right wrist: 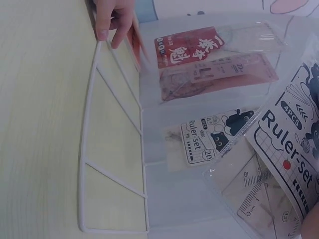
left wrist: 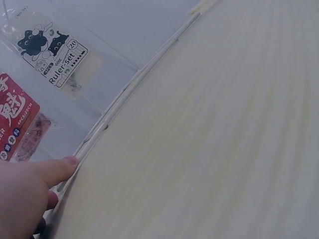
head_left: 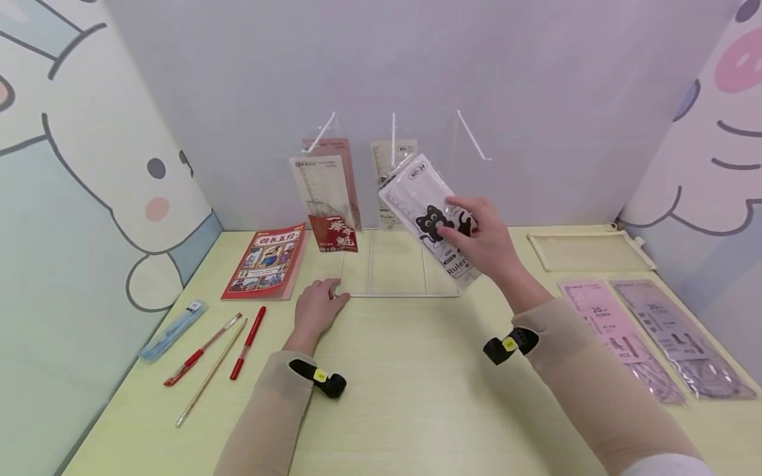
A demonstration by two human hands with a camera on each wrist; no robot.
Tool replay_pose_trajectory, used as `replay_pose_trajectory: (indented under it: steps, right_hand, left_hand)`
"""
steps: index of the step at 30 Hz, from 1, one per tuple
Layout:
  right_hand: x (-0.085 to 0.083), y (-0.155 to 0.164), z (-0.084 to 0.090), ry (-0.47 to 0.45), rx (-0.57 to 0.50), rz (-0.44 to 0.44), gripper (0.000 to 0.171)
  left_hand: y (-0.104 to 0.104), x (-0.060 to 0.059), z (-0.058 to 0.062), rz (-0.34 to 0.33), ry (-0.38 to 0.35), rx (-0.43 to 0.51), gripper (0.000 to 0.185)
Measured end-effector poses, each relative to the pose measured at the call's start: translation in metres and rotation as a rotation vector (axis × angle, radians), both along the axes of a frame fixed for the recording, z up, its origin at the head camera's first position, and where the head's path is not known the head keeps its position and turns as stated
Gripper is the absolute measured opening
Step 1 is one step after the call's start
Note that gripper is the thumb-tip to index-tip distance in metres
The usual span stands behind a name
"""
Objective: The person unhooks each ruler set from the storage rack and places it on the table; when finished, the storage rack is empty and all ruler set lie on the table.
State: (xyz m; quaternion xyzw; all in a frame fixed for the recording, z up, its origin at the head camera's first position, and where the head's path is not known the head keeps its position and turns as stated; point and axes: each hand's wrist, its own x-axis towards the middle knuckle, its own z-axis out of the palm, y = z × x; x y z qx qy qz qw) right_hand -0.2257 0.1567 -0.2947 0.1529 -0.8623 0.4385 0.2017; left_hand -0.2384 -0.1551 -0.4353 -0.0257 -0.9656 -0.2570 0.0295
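Clear acrylic makes up the three-slot display stand (head_left: 397,264) at the centre of the head view, its white-edged base lying flat on the pale yellow table (head_left: 417,396). The right hand (head_left: 485,241) holds a cat-printed ruler set packet (head_left: 431,218) up in the air, just right of centre, thumb on the printed face and fingers curled behind its lower half; the packet tilts with its top leaning toward the upper left, in front of the stand's middle and right slots. The left hand (head_left: 318,307) lies palm down on the table with its fingers loosely curled, the fingertips touching the near left corner of the stand's base, gripping nothing. Two slots already carry packets: a red-labelled ruler set (head_left: 327,198) on the left and another cat-printed set (head_left: 393,178) in the middle, while the right slot looks free. This reads as the filling step, with the packet carried in but not yet seated. The next move seems to call for turning the packet upright and lowering it between the clear dividers while the other hand steadies the base. The right forearm reaches up from the lower right, wrist bent back; two pink ruler packets (head_left: 655,337) wait at the right edge.
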Motion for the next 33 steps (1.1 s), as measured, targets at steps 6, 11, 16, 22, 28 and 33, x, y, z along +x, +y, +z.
replay_pose_trajectory:
  steps: [6, 11, 16, 22, 28, 33]
  right_hand:
    - [0.007, 0.014, -0.007, 0.004, 0.011, -0.002, 0.049]
    - [0.012, 0.038, -0.027, -0.075, 0.004, -0.022, 0.050]
    - [0.021, 0.062, -0.048, -0.224, 0.003, -0.070, 0.055]
    - [0.030, 0.088, -0.066, -0.339, 0.012, -0.100, 0.056]
    - [0.037, 0.110, -0.078, -0.440, 0.052, -0.074, 0.059]
    - [0.047, 0.124, -0.087, -0.522, 0.121, -0.044, 0.065]
  left_hand:
    - [0.000, 0.000, -0.001, -0.001, -0.001, -0.002, 0.048]
    - [0.001, -0.001, -0.001, 0.000, -0.012, -0.007, 0.049]
    - [0.001, -0.002, -0.001, -0.001, -0.014, -0.013, 0.049]
    - [0.000, -0.001, -0.001, -0.004, -0.009, -0.015, 0.049]
    - [-0.001, -0.001, -0.002, -0.006, 0.001, -0.015, 0.048]
    - [-0.001, -0.001, -0.001, -0.004, -0.003, -0.011, 0.048]
